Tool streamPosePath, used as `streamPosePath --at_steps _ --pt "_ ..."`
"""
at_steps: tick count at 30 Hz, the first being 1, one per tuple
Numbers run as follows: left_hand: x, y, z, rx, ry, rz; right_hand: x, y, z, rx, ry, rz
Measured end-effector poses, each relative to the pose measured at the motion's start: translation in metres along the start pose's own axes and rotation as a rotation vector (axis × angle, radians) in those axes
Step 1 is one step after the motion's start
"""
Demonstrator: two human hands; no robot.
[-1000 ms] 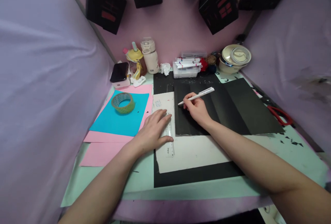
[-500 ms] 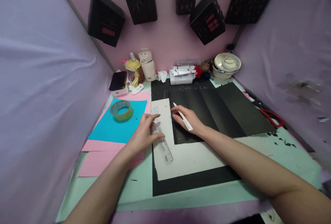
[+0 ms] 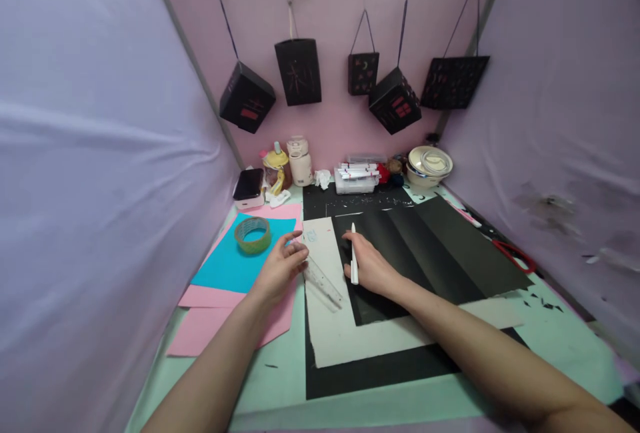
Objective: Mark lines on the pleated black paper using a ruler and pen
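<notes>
My left hand (image 3: pixel 281 261) is closed on the upper end of a clear plastic ruler (image 3: pixel 323 281), which slants over a white board (image 3: pixel 327 329). My right hand (image 3: pixel 373 263) has a white pen (image 3: pixel 355 259) between its fingers, the pen standing nearly upright as seen from here. Beneath that hand lies a black sheet (image 3: pixel 450 246) with fold lines across it, resting on the white board. A larger black sheet (image 3: pixel 380 379) shows under the board.
To the left are blue paper (image 3: pixel 225 273), pink paper (image 3: pixel 200 333) and a tape roll (image 3: pixel 253 235). Red-handled scissors (image 3: pixel 515 256) and black scraps (image 3: pixel 547 303) lie right. A marker box (image 3: pixel 355 179), a bottle (image 3: pixel 300 163) and a bowl (image 3: pixel 429 167) stand behind. Black lanterns (image 3: pixel 299 73) hang above.
My left hand has picked up the ruler's upper end, and the ruler now tilts off the board. The pen in my right hand has turned more upright. The view has tipped upward.
</notes>
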State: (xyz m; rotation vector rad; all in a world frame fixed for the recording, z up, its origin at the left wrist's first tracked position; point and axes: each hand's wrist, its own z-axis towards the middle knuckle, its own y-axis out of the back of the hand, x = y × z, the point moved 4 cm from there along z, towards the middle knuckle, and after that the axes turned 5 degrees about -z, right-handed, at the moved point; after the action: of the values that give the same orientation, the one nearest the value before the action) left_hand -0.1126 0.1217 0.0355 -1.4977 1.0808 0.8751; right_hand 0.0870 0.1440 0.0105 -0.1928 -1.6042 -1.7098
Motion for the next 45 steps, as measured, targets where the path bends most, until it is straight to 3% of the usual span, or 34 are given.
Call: streamPosePath --at_steps 4,7,13,16,22,25,28,34,36,38,40,43,45 --pt "0.004 -0.001 0.000 -0.058 0.104 -0.157 0.010 0.004 -0.005 0.037 -0.094 0.017" --pt "0.009 0.000 0.003 -0.029 0.181 -0.179 0.022 0.004 -0.022 0.101 -0.090 0.016" --pt "0.007 0.004 0.004 0.013 0.130 -0.071 0.046 0.007 -0.085 0.289 0.212 -0.053" --pt "0.005 0.001 0.000 0.046 0.100 0.016 0.051 0.011 -0.116 0.323 0.280 -0.126" --pt "0.006 -0.001 -0.002 0.076 0.103 0.032 0.057 -0.005 -0.159 0.265 0.387 -0.352" --pt "0.006 0.001 -0.001 0.080 0.093 0.025 0.059 -0.009 -0.169 0.112 0.432 -0.402" --pt "0.006 0.002 0.000 0.084 0.085 0.001 0.063 0.000 -0.173 -0.067 0.493 -0.417" --pt "0.002 0.008 0.008 0.017 0.014 -0.162 0.058 0.040 -0.180 -0.337 0.563 -0.280" --pt "0.000 0.011 0.012 -0.036 -0.033 -0.208 0.050 0.045 -0.185 -0.292 0.658 -0.243" --pt "-0.001 0.015 0.015 -0.090 -0.072 -0.244 0.040 0.045 -0.187 -0.152 0.766 -0.263" --pt "-0.002 0.020 0.016 -0.175 -0.114 -0.289 0.023 0.051 -0.182 -0.132 0.695 -0.261" --pt "-0.004 0.026 0.016 -0.303 -0.163 -0.336 -0.010 0.073 -0.162 -0.291 0.432 -0.180" --pt "-0.005 0.026 0.016 -0.322 -0.170 -0.328 -0.034 0.085 -0.145 -0.350 0.259 -0.069"
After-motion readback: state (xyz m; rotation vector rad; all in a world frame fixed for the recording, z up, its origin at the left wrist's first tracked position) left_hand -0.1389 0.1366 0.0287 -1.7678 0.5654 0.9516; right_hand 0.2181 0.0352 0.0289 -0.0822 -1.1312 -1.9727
